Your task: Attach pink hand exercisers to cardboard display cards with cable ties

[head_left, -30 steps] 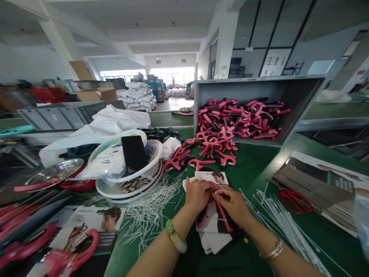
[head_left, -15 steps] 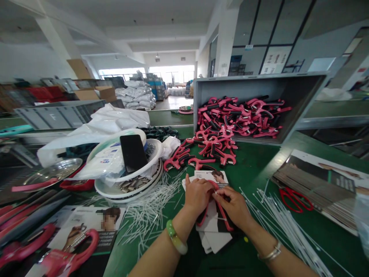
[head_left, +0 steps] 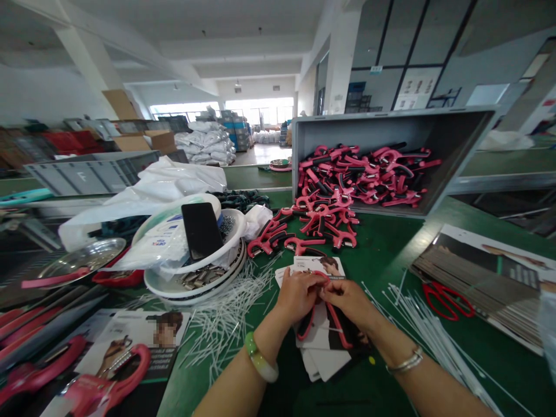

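Note:
A pink and black hand gripper tool (head_left: pixel 339 325) lies on a stack of printed cards (head_left: pixel 326 364) on the green table. My left hand (head_left: pixel 299 294) has its fingers closed around the tool's upper left part. Pinched at the tool's top, my right hand (head_left: pixel 348 302) meets the left one; anything small between the fingertips is hidden. White cable ties (head_left: pixel 228 310) are spread left of the cards, and a bundle of longer ties (head_left: pixel 438 347) lies to the right.
A grey crate (head_left: pixel 393 116) full of pink tools stands behind, with more tools (head_left: pixel 304 246) spilling before it. White bowls (head_left: pixel 237 231) hold metal parts and a black phone (head_left: pixel 201 230). Red scissors (head_left: pixel 447 300) lie beside stacked cards (head_left: pixel 482 284) at right.
Both hands stay at the top of the tool. My right hand has turned slightly and its fingers have drawn closer to the left hand's.

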The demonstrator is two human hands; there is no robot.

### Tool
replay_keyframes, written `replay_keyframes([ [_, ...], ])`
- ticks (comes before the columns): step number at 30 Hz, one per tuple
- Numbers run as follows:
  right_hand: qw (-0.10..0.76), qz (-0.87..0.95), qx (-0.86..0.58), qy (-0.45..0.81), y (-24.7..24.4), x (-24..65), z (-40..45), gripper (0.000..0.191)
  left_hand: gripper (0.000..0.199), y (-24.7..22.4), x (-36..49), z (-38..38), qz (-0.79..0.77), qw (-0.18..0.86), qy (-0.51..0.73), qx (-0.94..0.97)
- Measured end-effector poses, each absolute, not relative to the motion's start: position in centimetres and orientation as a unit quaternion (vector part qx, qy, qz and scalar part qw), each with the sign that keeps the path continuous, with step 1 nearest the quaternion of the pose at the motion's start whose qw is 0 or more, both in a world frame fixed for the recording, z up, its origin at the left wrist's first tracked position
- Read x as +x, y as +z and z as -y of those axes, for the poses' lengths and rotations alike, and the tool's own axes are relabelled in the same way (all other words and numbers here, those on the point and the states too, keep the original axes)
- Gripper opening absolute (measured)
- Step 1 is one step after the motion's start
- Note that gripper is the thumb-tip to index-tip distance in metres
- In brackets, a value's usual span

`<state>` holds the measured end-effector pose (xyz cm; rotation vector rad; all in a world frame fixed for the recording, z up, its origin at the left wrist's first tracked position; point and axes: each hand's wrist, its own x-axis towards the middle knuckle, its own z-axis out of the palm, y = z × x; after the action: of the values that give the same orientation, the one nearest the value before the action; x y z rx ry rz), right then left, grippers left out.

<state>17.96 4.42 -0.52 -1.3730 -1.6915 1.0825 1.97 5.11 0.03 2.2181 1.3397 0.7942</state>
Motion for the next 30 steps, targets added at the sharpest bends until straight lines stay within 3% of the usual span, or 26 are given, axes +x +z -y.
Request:
replay_keyframes([
  [3,0.344,0.655,-0.529,0.415,-0.3,17.9,-4.7,0.024,0.043,0.2,0.9,-5.0,-0.42,0.3,0.314,0.797],
  [6,0.352,0.661,-0.527,0.402,-0.4,17.8,-4.7,0.021,0.026,0.4,0.6,-4.7,-0.408,0.315,0.32,0.795],
  [8,0.359,0.659,-0.531,0.393,-0.7,17.7,-4.6,0.02,0.014,0.3,1.0,-4.6,-0.441,0.291,0.318,0.787],
  [12,0.434,0.644,-0.524,0.35,-1.7,17.4,-4.0,0.011,0.013,-0.1,2.2,-4.5,-0.472,0.206,0.383,0.767],
  [15,0.491,0.672,-0.48,0.277,-2.2,17.5,-3.5,0.016,0.014,-0.5,2.7,-4.2,-0.453,0.13,0.437,0.766],
  [17,0.476,0.706,-0.467,0.238,-2.2,17.6,-3.4,0.017,0.015,-0.6,2.8,-3.9,-0.441,0.089,0.455,0.769],
  [23,0.315,0.778,-0.514,0.179,-0.7,17.5,-5.1,0.016,0.024,2.8,3.7,-3.4,-0.406,0.026,0.512,0.756],
  [27,0.322,0.772,-0.514,0.188,-0.6,17.4,-5.7,0.016,0.022,4.9,3.3,-4.0,-0.432,0.066,0.499,0.748],
  [30,0.381,0.738,-0.523,0.19,-1.2,17.8,-5.3,0.023,0.021,3.1,2.3,-3.7,-0.507,0.158,0.402,0.746],
])
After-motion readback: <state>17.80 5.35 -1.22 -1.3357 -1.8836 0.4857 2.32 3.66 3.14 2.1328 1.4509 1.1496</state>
